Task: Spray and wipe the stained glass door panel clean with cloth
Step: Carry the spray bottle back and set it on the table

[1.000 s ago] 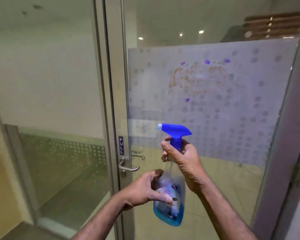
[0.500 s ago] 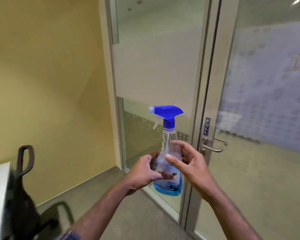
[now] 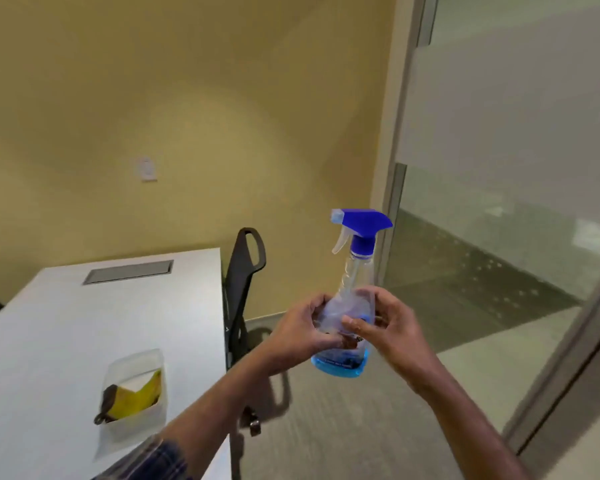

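Spray bottle point(image 3: 352, 306), clear plastic with a blue trigger head and a little blue liquid in its base, stood upright in the air between the person's two hands, in front of a yellow wall point(image 3: 187, 98). The left hand point(image 3: 300, 329) wrapped around the bottle's lower body from the left, its fingers curled closed against the plastic and the label. The right hand point(image 3: 387, 322) met the bottle from the right, its fingers bent around the same lower part and its thumb laid across the front, so both hands were gripping the bottle. The nozzle pointed to the left, toward the wall, and the white trigger hung below it untouched. A checked sleeve point(image 3: 153, 459) covered the left forearm near the bottom edge of the view. To the left stood a white table point(image 3: 66, 323) with a grey hatch point(image 3: 129, 271) near its far edge. Near the table's front edge lay a clear pouch point(image 3: 136, 400) holding a banana peel point(image 3: 132, 400), yellow with a dark stem end. A black chair point(image 3: 245, 271) stood just beside the table's right edge, on grey carpet point(image 3: 343, 427). To the right rose a glass panel point(image 3: 516, 168) in a pale metal frame, with a frosted band across its upper part; the view there was blurred, and no cloth showed anywhere.
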Demonstrator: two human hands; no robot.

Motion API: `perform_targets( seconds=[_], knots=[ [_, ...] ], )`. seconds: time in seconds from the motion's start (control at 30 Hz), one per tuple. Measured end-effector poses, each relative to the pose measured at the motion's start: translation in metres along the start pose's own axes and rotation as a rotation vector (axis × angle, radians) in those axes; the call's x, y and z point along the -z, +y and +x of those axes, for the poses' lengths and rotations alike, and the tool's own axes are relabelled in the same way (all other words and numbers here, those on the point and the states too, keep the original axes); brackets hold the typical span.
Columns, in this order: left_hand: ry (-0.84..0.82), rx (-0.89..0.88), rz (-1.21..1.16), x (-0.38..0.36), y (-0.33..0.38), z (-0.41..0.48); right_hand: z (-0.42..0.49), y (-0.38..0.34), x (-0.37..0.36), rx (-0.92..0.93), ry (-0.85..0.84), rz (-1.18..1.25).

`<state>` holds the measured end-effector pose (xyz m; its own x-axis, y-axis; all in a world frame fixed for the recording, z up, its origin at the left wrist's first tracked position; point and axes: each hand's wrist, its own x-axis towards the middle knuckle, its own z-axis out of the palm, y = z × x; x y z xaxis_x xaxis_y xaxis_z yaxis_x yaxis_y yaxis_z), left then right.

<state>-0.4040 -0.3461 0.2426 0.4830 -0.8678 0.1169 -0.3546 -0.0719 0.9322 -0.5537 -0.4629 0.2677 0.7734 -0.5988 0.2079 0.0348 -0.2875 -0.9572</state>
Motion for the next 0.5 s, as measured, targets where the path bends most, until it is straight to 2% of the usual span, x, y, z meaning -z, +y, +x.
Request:
perform_targets(
  seconds=[0.23, 0.5],
  knots=[
    [0.200, 0.057, 0.050, 0.088, -0.052, -0.037, 0.044, 0.004, -0.108, -0.055, -0.200, 0.069],
    [0.457, 0.162, 0.151, 0.163, -0.098, -0.057, 0.105, 0.028, -0.203, -0.029, -0.369, 0.127]
  ],
)
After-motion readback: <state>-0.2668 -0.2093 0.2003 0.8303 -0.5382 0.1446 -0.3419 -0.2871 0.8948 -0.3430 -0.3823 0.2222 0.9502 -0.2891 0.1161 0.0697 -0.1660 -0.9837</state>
